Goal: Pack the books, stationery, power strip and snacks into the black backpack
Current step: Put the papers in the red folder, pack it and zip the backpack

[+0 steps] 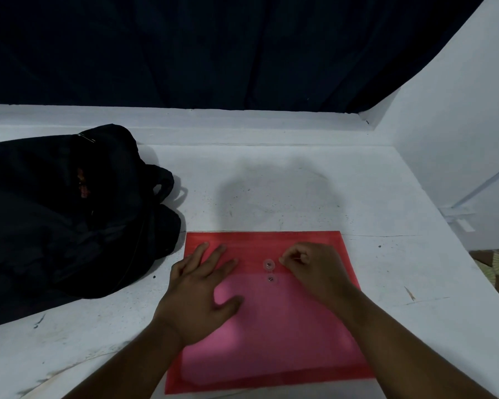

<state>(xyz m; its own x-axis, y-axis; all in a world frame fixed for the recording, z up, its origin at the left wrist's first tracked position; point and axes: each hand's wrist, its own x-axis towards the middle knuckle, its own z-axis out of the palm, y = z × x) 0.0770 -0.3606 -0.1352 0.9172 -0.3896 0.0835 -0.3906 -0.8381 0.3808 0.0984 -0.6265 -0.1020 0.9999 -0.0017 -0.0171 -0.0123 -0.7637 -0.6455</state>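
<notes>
A red translucent document folder (271,326) lies flat on the white table in front of me, with two round clasp buttons (269,264) near its flap. My left hand (205,286) rests flat on the folder's left part, fingers spread. My right hand (311,269) is curled just right of the upper button, fingertips pinched together as if on the thin closure string, which is too fine to make out. The black backpack (64,214) lies slumped at the left of the table, its top zip partly open with something reddish showing inside.
The white table (271,191) ends at a raised white ledge (213,131) at the back, with a dark curtain (213,53) above. A white wall (458,125) closes the right side. Patterned floor (496,269) shows past the table's right edge.
</notes>
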